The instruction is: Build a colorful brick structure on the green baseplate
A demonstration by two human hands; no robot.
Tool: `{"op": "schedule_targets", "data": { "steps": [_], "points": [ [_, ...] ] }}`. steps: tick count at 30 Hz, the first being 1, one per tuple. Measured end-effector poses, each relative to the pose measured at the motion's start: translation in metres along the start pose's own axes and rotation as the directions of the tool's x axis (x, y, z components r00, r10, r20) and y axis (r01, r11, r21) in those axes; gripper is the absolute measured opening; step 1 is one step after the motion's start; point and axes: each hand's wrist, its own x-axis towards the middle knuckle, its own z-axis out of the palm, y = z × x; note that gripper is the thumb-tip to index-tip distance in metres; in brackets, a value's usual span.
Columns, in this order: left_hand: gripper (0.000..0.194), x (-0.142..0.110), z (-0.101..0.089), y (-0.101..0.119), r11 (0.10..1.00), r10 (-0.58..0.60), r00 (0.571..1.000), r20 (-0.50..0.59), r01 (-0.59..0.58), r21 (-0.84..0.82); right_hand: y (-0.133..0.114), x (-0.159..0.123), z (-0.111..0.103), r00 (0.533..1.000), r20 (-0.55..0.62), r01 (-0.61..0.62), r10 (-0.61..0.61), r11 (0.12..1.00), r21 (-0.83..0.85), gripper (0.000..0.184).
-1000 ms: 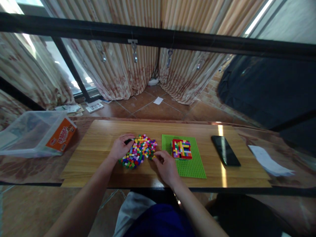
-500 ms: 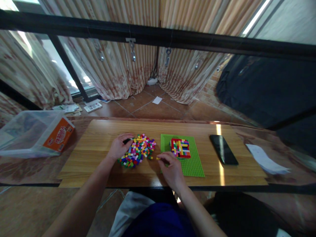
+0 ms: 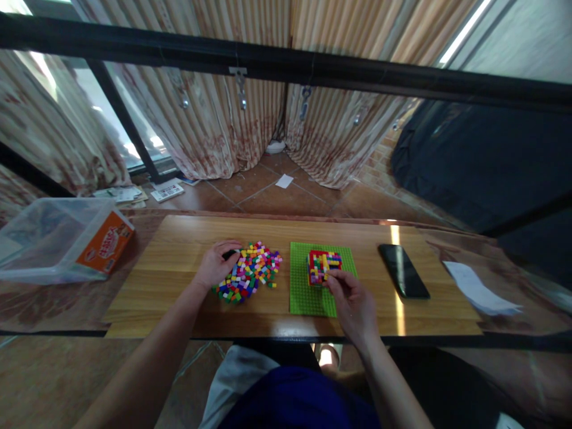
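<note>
My right hand is over the right front of a small block structure built of many-coloured toy bricks. Its thumb and forefinger are pinched on a tiny yellow brick at the structure's front edge; the fingers partly cover that corner. Under the structure lies a green studded baseplate. My left hand rests with curled fingers at the left edge of a loose heap of coloured bricks. Something dark shows between its thumb and forefinger, too small to make out.
A black phone lies right of the baseplate on the wooden board, with white paper beyond it. At far left stands a clear plastic bin with an orange label. A dark bar crosses above.
My right hand has moved right from beside the heap to the block structure, carrying the yellow brick. My left hand has stayed at the heap.
</note>
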Motion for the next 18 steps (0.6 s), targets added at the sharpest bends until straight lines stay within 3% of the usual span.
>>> {"op": "schedule_targets", "data": {
  "steps": [9, 18],
  "points": [
    [0.025, 0.000, 0.000, -0.001, 1.000, 0.015, 1.000, 0.003, -0.015, 0.008, 0.015, 0.012, -0.015, 0.989, -0.094, -0.102, 0.117, 0.983, 0.151, 0.035],
    [0.025, 0.001, 0.001, -0.003, 1.000, 0.020, 1.000, -0.005, -0.020, 0.006, 0.030, 0.015, -0.012, 0.990, -0.132, -0.052, 0.056, 0.998, 0.034, 0.036]
  ]
}}
